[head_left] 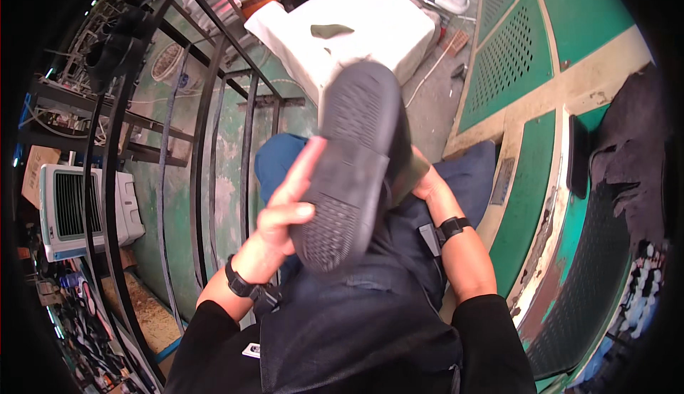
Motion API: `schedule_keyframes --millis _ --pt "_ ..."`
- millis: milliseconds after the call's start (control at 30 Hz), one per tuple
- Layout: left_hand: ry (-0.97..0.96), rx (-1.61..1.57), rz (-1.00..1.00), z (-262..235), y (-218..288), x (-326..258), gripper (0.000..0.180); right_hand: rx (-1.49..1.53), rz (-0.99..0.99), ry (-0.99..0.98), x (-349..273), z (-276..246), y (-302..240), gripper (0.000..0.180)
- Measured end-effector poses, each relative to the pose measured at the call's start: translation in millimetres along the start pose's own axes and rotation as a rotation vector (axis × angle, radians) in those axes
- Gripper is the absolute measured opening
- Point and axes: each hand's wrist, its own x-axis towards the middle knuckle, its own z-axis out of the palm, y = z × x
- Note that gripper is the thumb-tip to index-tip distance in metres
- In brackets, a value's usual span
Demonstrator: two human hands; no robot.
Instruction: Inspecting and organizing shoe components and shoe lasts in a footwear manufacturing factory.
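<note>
A shoe (356, 152) is held up before my lap, its black patterned sole facing me and its toe end pointing away. My left hand (281, 212) grips the left edge, thumb and a finger against the sole and its side. On the far right side, my right hand (429, 184) closes on an olive-green part (410, 180), which looks like the shoe's upper. Most of the right fingers are hidden behind it. The shoe is slightly smeared by motion.
Beyond the shoe stands a white-covered table (356, 16) with an olive-green scrap (332, 30) on it. A black metal rack (203, 130) rises at my left, with a white air cooler (92, 209) behind. A green machine frame (524, 209) runs along my right, dark material (630, 152) on it.
</note>
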Motion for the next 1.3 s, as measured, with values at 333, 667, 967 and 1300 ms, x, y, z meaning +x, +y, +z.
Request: schedule_keyframes --millis 333,667,967,1300 --pt "0.123 0.019 0.086 -49 21 -35 0.084 0.084 -0.207 -0.290 11 124 -91 0.072" --pt "0.275 1.045 0.674 -60 59 -77 0.099 -0.417 0.526 -0.498 56 175 -27 0.064" --pt "0.411 1.684 1.377 -26 65 -42 0.095 -0.687 -0.539 -0.836 -8 313 -53 0.078" --pt "0.889 2.464 2.105 94 309 -80 0.080 -0.794 -0.634 -0.712 -27 314 -104 0.049"
